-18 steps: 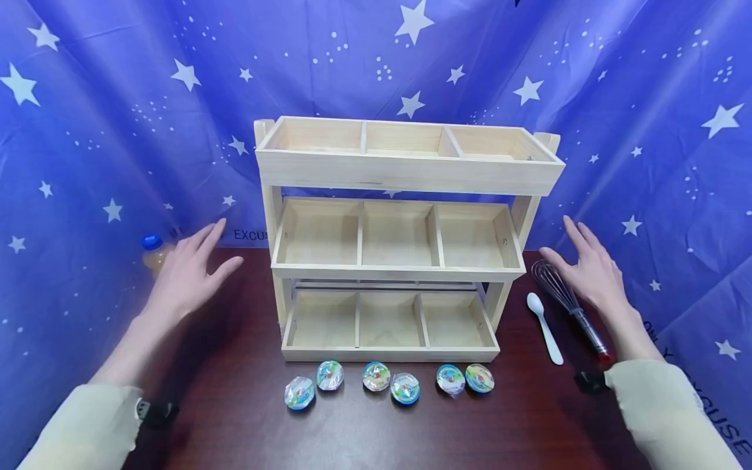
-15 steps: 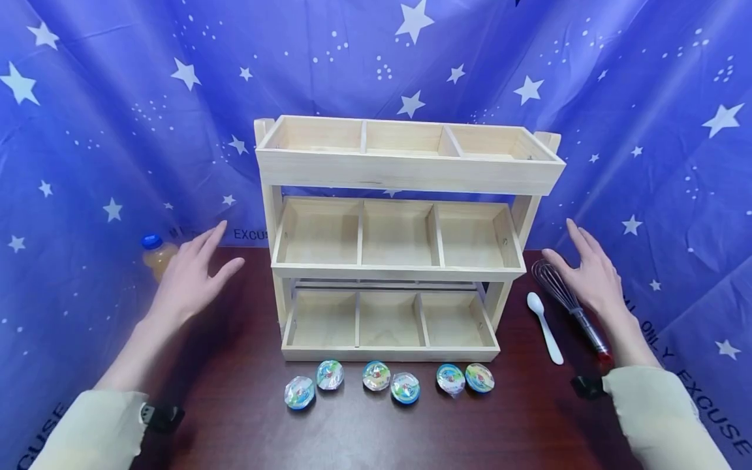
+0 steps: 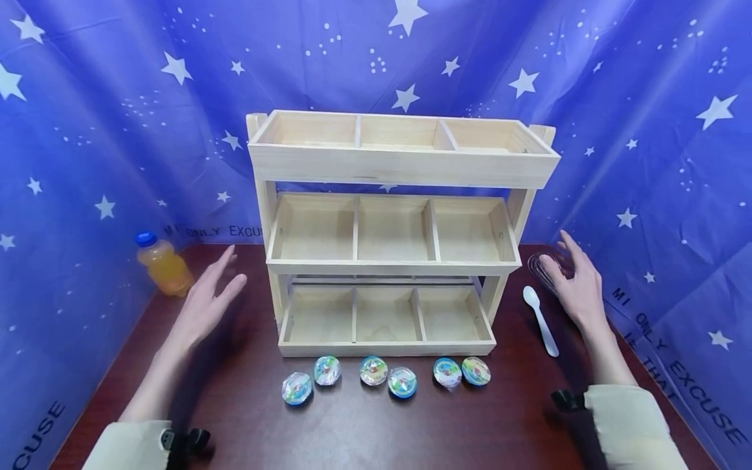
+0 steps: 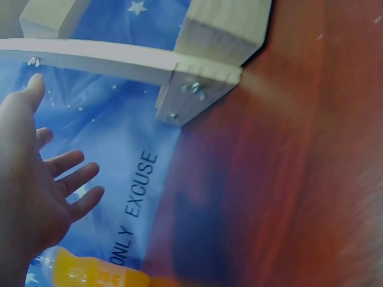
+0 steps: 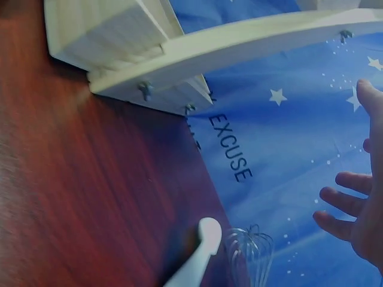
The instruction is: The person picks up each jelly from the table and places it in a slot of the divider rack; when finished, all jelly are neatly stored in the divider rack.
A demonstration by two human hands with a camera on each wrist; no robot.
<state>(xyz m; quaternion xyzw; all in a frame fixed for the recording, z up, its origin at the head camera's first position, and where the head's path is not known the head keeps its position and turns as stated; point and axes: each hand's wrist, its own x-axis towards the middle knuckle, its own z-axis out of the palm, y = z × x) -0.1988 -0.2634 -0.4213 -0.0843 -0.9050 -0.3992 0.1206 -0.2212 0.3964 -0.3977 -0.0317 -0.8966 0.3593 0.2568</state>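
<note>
My left hand (image 3: 207,301) hovers to the left of a three-tier wooden shelf (image 3: 405,166), holding nothing, its fingers spread in the left wrist view. Beside it stands a bottle (image 3: 167,267) of orange drink with a blue cap. Right of the shelf, my right hand (image 3: 578,290) is held above a wire whisk (image 5: 251,248) and hides most of it in the head view. A white spoon (image 3: 541,321) lies just left of that hand. Nothing is in the right hand, whose fingers are loosely extended.
In front of the shelf, several small foil-lidded cups (image 3: 402,382) sit on the dark red table (image 3: 352,437) in loose pairs. Each shelf tier has three compartments. A blue star-patterned cloth (image 3: 329,59) hangs behind and at both sides.
My left hand has drawn right and nearer me, uncovering the bottle. The right hand has shifted slightly and now covers the whisk's handle. The head view has moved a little; the objects stay put.
</note>
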